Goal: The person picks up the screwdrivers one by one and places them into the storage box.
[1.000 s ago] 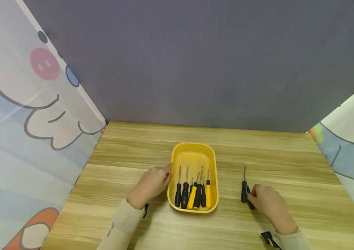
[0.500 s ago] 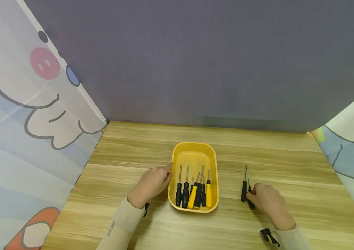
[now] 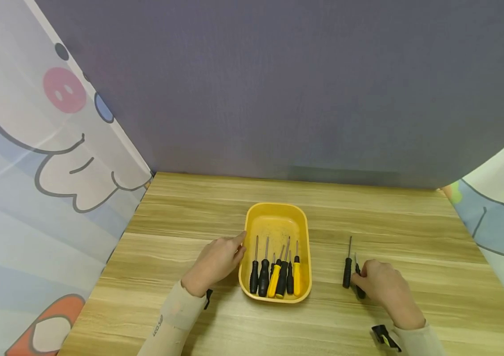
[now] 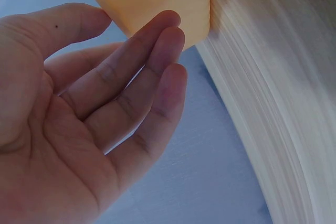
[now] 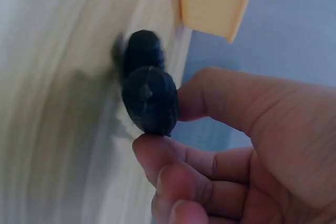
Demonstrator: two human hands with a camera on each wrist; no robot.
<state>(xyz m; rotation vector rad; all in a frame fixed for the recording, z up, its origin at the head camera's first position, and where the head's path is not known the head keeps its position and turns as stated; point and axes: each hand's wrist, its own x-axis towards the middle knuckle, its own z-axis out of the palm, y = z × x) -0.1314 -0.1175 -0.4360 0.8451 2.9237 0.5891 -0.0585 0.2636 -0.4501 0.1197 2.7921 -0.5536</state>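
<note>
My right hand (image 3: 384, 287) pinches a black-handled screwdriver (image 5: 149, 100) between thumb and fingers, low over the table at the right. Just left of it, a second black screwdriver (image 3: 347, 272) lies on the wood, its thin shaft pointing away from me. A yellow tray (image 3: 276, 222) stands mid-table. Inside it several screwdrivers lie side by side, handles toward me; among them are a black one (image 3: 263, 282) and a yellow one (image 3: 296, 279). My left hand (image 3: 216, 262) rests at the tray's left side, fingertips at its rim and wall, fingers loosely bent.
The wooden table (image 3: 181, 212) ends at a grey upright panel (image 3: 278, 99) behind. Cartoon-printed cloth walls (image 3: 21, 207) border the left and right sides. A black strap (image 3: 385, 337) hangs at my right wrist.
The screwdriver in my right hand has shifted slightly right, so the gap to the one beside it has widened. My left hand and the tray have stayed in place.
</note>
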